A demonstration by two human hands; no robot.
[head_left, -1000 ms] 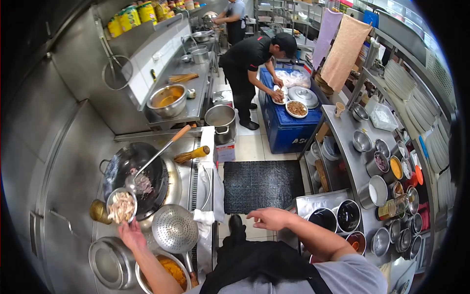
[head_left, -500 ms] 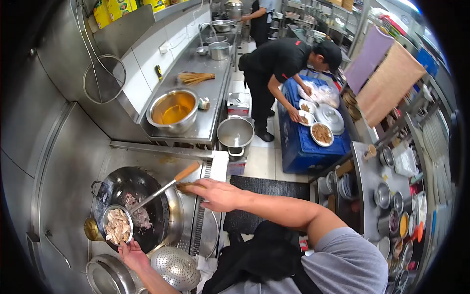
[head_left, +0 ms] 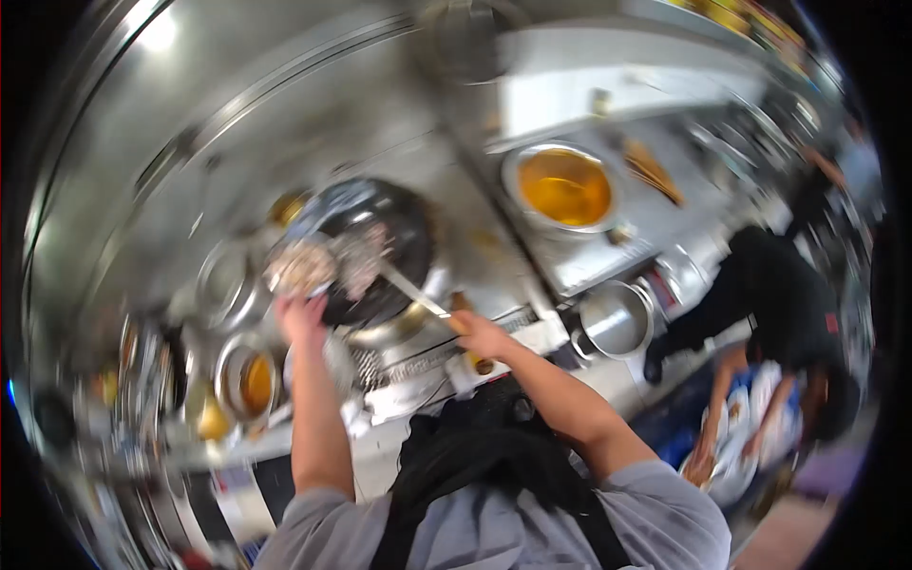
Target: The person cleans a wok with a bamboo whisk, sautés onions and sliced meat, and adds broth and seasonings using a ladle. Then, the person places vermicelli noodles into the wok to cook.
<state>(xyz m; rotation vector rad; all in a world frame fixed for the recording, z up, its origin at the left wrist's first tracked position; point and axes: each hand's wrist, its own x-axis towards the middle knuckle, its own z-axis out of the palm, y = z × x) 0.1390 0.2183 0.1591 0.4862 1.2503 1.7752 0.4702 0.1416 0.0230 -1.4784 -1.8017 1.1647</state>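
My left hand [head_left: 302,318] grips the near rim of a small bowl [head_left: 302,270] of pale sliced meat, held over the left side of a black wok [head_left: 404,223]. Closed around the wooden handle of a long metal wok utensil [head_left: 410,291] is my right hand [head_left: 482,339]. The utensil's shaft slants down to pale meat pieces [head_left: 361,264] in the wok. Its head is blurred among them, so I cannot tell whether it is a ladle or a spatula.
Orange-yellow liquid fills a steel basin [head_left: 567,187] on the counter, beside a bundle of sticks [head_left: 653,171]. A steel pot [head_left: 616,320] stands at the right. A co-worker [head_left: 784,304] bends over white dishes. Several containers, including one steel bowl [head_left: 249,380], sit at the left.
My view has swung round to the left and is blurred. My right hand, resting near the stove edge before, has closed on the utensil's handle. The bowl stays in my left hand.
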